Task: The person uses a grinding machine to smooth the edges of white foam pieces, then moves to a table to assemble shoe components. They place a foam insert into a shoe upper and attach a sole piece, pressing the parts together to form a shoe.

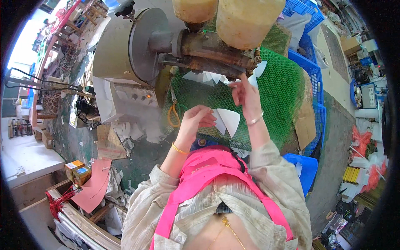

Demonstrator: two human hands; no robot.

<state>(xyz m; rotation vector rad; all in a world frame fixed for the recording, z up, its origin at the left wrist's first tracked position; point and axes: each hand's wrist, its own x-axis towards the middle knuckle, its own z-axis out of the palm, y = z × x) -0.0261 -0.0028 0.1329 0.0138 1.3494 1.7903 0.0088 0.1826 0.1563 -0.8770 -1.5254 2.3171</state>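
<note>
Left hand [195, 121] pinches a small stack of white cone-shaped paper pieces [227, 120], thumb and fingers closed on the left edge, stack fanning out to the right of the hand, points down. Right hand [246, 95] is raised above and to the right of the left, fingers drawn together on a single white paper piece [253, 80] at the machine's lower edge; exact grip partly hidden by the fingers. More white paper pieces [206, 76] sit in a row just left of the right hand's fingertips, tucked under the rusty metal machine [208, 50]. Machine has a grey round housing [143, 41] up-left of both hands and two yellowish rollers [246, 18] above the right hand. Green mesh [283, 87] hangs behind and to the right of both hands, paper stack in front of it. Gold bangle [179, 148] on left wrist, silver bangle [255, 120] on right wrist. Pink apron [208, 166] below the hands, over a pale shirt. Blue crates [312, 71] far right of the right hand. Grey control box with knobs [137, 98] left of the left hand; paper scraps [133, 131] below it. Pink sheet [98, 183] and small orange boxes [77, 171] well down-left of the left hand.
</note>
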